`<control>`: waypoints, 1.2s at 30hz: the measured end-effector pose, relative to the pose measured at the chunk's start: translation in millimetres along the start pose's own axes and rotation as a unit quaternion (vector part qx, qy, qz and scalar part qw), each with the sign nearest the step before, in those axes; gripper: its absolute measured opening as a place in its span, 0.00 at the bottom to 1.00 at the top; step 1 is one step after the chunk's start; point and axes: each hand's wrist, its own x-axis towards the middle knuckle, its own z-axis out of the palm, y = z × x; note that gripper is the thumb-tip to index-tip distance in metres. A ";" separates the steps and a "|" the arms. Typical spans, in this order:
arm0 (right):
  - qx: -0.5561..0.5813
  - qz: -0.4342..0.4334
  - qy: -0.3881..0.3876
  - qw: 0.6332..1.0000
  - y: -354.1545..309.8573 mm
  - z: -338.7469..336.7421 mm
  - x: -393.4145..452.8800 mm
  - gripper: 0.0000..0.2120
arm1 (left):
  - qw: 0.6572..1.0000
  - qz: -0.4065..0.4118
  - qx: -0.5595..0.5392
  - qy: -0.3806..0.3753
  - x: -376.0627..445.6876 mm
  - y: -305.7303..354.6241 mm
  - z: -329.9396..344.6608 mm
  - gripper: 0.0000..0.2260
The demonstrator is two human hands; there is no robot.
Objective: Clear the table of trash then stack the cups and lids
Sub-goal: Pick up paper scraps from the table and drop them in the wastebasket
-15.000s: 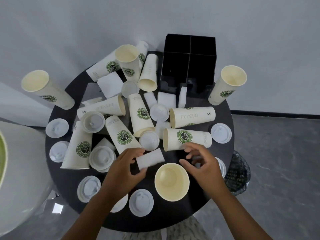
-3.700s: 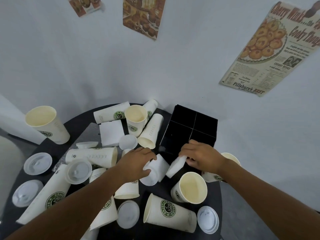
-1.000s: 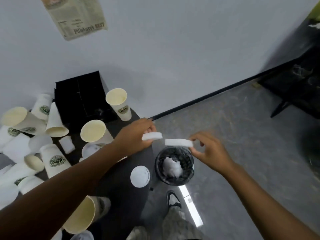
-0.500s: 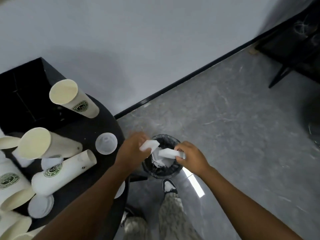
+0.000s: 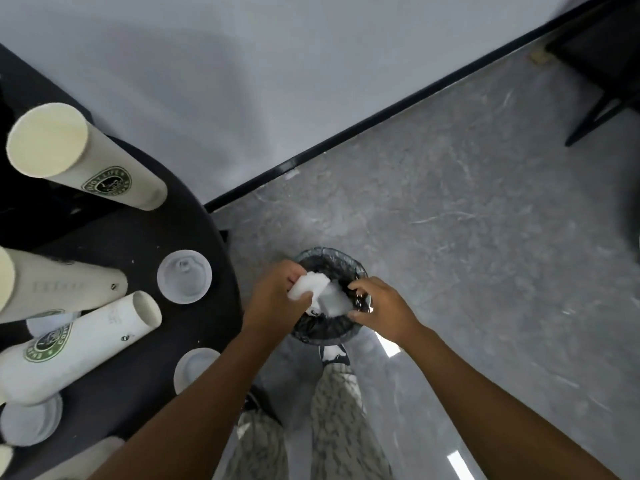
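Your left hand (image 5: 277,299) pinches one white napkin (image 5: 308,285) over the bin (image 5: 329,329); your right hand (image 5: 384,308) curls empty. Four cups, four lids on the table (image 5: 114,237).

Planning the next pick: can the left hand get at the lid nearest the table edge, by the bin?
Probably yes. That lid lies flat and uncovered beside the left hand, nothing between. But the fingers are shut on a napkin over the bin; drop it first.
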 end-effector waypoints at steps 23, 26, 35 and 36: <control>0.086 -0.137 0.056 0.985 -140.4 -67.3 -59.3 0.27 | 0.994 0.092 -0.015 0.064 -47.5 78.7 -89.8 0.20; 0.095 -0.189 0.056 0.976 -196.1 -74.2 -70.4 0.26 | 0.984 0.133 0.016 0.116 -65.8 88.5 -144.9 0.22; 0.123 -0.350 0.002 0.929 -366.4 -61.3 -61.9 0.29 | 0.951 0.136 0.026 0.276 -153.5 73.4 -293.8 0.23; 0.122 -0.366 -0.003 0.923 -382.6 -57.1 -60.4 0.28 | 0.949 0.125 0.030 0.287 -163.7 67.6 -308.0 0.23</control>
